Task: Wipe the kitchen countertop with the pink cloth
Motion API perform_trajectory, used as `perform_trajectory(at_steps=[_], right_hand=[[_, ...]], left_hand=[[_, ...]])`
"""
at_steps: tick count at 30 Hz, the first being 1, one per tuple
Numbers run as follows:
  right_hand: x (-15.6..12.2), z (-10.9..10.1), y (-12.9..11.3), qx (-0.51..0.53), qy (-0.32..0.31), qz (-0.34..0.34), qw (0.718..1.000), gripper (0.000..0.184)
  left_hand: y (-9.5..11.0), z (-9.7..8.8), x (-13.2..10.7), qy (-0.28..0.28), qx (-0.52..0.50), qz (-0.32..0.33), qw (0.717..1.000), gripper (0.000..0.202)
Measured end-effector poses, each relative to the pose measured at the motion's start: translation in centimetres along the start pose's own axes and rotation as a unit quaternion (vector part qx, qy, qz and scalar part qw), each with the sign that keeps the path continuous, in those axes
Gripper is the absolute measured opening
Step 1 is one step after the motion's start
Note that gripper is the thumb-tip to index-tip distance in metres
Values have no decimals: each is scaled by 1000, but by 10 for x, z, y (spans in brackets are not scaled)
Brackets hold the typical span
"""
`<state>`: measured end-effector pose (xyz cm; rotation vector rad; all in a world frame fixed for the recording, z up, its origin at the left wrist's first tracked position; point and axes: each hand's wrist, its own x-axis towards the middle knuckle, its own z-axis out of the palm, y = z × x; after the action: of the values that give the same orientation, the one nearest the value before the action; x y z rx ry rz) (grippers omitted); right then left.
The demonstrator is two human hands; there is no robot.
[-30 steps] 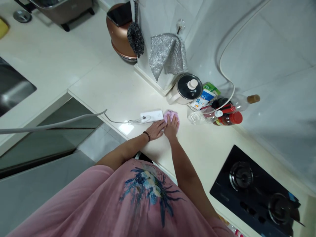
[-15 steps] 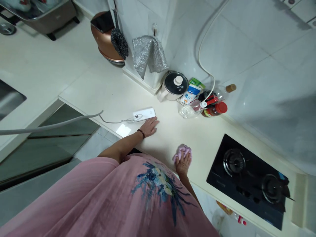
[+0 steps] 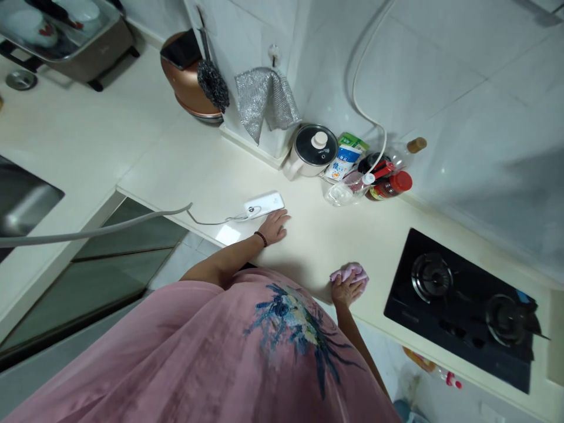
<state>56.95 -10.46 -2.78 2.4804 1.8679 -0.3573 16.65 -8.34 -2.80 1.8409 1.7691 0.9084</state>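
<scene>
Nearest the body, the right hand (image 3: pixel 346 289) curls its fingers over a bunched pink cloth (image 3: pixel 351 272) and presses it onto the counter (image 3: pixel 308 247) close to the front edge. The cloth lies just left of the black stove (image 3: pixel 458 305) without touching it. It is wadded, not spread, which likely keeps it under the palm so the push goes straight down into the surface. The right forearm rises steeply from beside the body, the wrist bent back and the knuckles facing the wall.

Further in, the left hand (image 3: pixel 275 226) lies open and palm down on the counter, holding nothing. Its fingertips are just beside a white power strip (image 3: pixel 264 204), whose cord trails off to the left. It looks like a brace that takes some weight as the person leans forward. That arm is stretched out nearly straight, with a dark band at the wrist.

Against the wall stand a lidded pot (image 3: pixel 314 154) and a cluster of bottles (image 3: pixel 390 185), well apart from both hands. A silver rag (image 3: pixel 264 103) hangs from a hook above them.
</scene>
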Motion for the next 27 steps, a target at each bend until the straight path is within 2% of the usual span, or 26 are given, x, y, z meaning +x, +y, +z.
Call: perform_trajectory(at_steps=[3, 5, 8, 10, 12, 15, 17, 19, 22, 24, 27], right_hand=[[-30, 6, -34, -19, -5, -33, 999, 80], [-48, 9, -54, -26, -5, -40, 999, 78], [-67, 11, -75, -28, -3, -48, 998, 77], [-75, 13, -83, -30, 1, -53, 998, 78], [-82, 17, -89, -38, 3, -59, 998, 78], [-96, 25, -94, -56, -9, -89, 994, 79], [-105, 33, -97, -66, -26, -130, 989, 79], [-114, 41, -100, -76, -47, -177, 980, 77], [-117, 49, -114, -101, -82, -235, 963, 74], [-111, 51, -134, -117, -96, -267, 952, 73], [-89, 48, -180, -119, -79, -323, 935, 72]], left_hand=[[6, -11, -2, -1, -4, -6, 1000, 56], [8, -25, -2, 2, 28, -33, 999, 58], [0, -57, 2, 4, 115, -111, 987, 78], [-9, -77, 9, -29, 159, -155, 975, 91], [-19, -91, 20, -85, 178, -178, 964, 91], [-27, -98, 32, -132, 183, -196, 954, 84], [-30, -100, 33, -116, 176, -209, 955, 81], [-37, -106, 27, -75, 156, -222, 960, 77], [-60, -127, 10, -13, 132, -238, 962, 74], [-81, -148, -3, 16, 134, -258, 957, 75], [-110, -182, -18, 41, 150, -306, 939, 77]])
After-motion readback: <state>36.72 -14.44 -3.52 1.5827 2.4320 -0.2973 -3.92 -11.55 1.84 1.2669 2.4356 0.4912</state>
